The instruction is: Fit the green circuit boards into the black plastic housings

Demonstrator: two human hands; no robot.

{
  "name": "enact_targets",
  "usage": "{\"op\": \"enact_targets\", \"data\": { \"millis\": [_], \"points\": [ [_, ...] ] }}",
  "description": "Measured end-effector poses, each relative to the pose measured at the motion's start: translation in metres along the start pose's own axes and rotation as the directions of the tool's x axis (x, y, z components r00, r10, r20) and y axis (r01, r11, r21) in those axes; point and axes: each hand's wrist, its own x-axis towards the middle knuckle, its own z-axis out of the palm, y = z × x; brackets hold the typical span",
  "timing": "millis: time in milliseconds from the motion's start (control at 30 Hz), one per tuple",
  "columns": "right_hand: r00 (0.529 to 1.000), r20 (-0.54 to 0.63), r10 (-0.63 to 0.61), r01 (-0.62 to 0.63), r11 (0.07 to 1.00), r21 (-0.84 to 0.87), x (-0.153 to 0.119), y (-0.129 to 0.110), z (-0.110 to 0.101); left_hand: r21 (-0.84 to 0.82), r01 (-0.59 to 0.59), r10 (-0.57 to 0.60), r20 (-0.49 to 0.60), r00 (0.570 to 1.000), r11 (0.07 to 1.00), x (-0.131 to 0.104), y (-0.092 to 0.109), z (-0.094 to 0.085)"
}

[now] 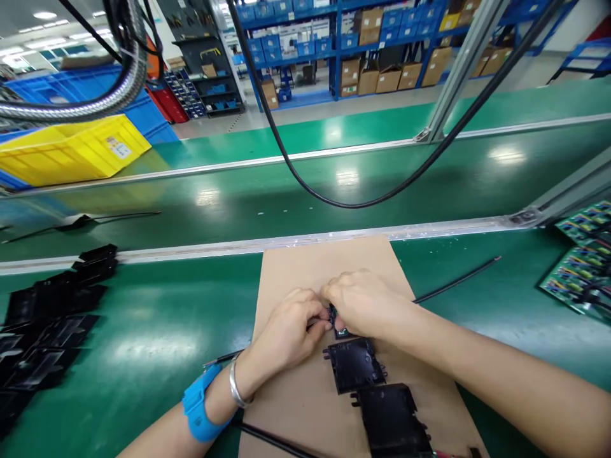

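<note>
My left hand [296,321] is closed in a pinch at the left edge of a small black plastic case [340,333]. Over the top and right side of that case is my right hand [360,302], its fingers curled round it and hiding most of it. A bit of green circuit board shows inside the case. Just below lie a black plastic housing [357,364] and a larger black housing [392,420], both with small tabs on their edges. All of these rest on a brown cardboard sheet [281,273].
Black plastic parts [52,324] are heaped at the left. Green circuit boards [582,273] lie at the far right. A black cable [353,205] hangs in a loop ahead, beyond it a metal rail [214,247]. A yellow bin [71,149] stands back left.
</note>
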Motion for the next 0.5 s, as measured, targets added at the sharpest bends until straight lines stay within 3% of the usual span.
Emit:
{"op": "enact_targets", "data": {
  "millis": [267, 500],
  "points": [
    [0.993, 0.066, -0.095, 0.083, 0.982, 0.168, -0.001, 0.047, -0.004, 0.05, -0.019, 0.019, -0.001, 1.0, 0.999, 0.001, 0.0, -0.002],
    [0.998, 0.049, 0.024, -0.027, 0.998, 0.065, 0.015, 0.014, 0.001, 0.086, -0.009, 0.007, 0.02, 1.0, 0.996, 0.001, 0.0, -0.003]
  ]
}}
